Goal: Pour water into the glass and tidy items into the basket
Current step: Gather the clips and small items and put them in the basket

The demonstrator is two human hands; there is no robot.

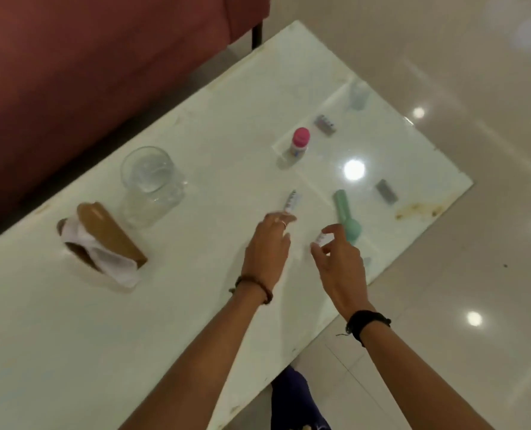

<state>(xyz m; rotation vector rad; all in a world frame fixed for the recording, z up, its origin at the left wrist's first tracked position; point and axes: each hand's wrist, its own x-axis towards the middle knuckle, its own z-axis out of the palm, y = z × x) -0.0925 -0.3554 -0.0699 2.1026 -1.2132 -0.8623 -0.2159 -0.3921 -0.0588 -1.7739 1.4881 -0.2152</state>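
The glass (pixel 152 184) stands upright on the white bench (pixel 71 321), left of centre, with clear water in its lower part. Just left of it lies a brown holder (pixel 112 234) with white tissue (pixel 115 262) spilling out. No basket is in view. Right of the glass, mid-bench, a small tube (pixel 291 202) lies flat; the left hand (pixel 267 246) reaches over it, fingers loosely spread, its tips at the tube's near end, though contact is too blurred to tell. The right hand (pixel 340 262) hovers beside it, its grip pinching a small white item (pixel 319 238) between thumb and fingers. Just beyond lies a green bottle (pixel 346 217). Farther off stand a pink-capped bottle (pixel 298 144) and two grey packets (pixel 325 125) (pixel 386 192).
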